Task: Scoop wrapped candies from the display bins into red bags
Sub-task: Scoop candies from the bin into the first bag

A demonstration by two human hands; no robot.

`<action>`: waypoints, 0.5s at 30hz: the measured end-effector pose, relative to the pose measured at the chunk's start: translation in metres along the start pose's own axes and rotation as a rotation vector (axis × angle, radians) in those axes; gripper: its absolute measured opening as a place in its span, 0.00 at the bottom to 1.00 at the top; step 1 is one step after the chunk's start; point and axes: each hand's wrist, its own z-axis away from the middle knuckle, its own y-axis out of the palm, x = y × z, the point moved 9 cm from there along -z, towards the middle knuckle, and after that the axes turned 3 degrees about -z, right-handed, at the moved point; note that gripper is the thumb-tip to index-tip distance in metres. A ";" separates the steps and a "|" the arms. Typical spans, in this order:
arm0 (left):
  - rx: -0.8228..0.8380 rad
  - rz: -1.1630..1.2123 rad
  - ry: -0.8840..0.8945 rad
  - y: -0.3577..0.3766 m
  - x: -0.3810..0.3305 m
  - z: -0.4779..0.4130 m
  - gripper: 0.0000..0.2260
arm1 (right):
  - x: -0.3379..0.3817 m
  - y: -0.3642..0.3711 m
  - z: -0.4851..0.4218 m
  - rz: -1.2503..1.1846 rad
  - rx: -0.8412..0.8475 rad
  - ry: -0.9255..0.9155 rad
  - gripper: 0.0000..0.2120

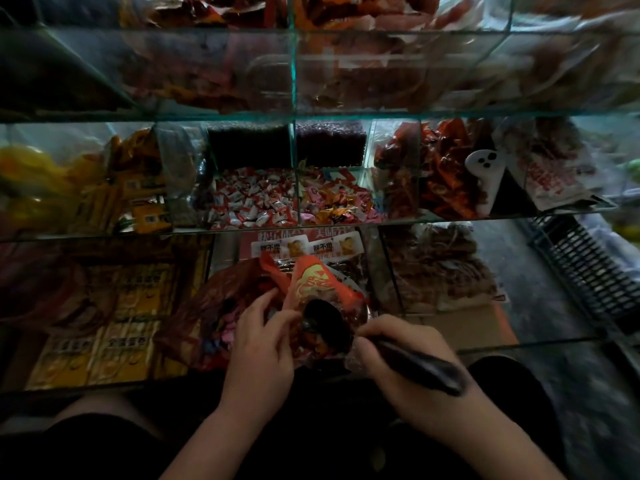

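A small red bag (313,282) with a gold print is held up in front of the lowest glass bin, its mouth facing me. My left hand (261,344) pinches the bag's left edge and holds the mouth apart. My right hand (401,355) grips the handle of a black scoop (329,323), and the scoop's dark bowl sits in the bag's mouth. Wrapped candies lie in two middle-shelf bins: red-and-white ones (254,199) and mixed pink and orange ones (337,199). What the scoop bowl carries is too dark to tell.
Glass display shelves (294,116) rise in tiers ahead. A larger red plastic bag (214,306) of candies lies left of my hands. Yellow boxes (114,323) fill the lower left bin, a white scoop (483,174) rests in a right bin, and a black crate (588,268) stands at the right.
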 end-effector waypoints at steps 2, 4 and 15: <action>0.012 0.009 -0.017 0.003 0.004 0.004 0.14 | -0.019 0.031 -0.014 0.131 0.128 0.004 0.05; 0.031 0.043 -0.025 0.005 0.005 0.006 0.14 | -0.043 0.051 -0.019 0.255 0.213 0.066 0.09; 0.090 0.101 -0.027 0.018 0.007 0.008 0.23 | -0.096 0.062 -0.019 -0.033 -0.104 0.315 0.08</action>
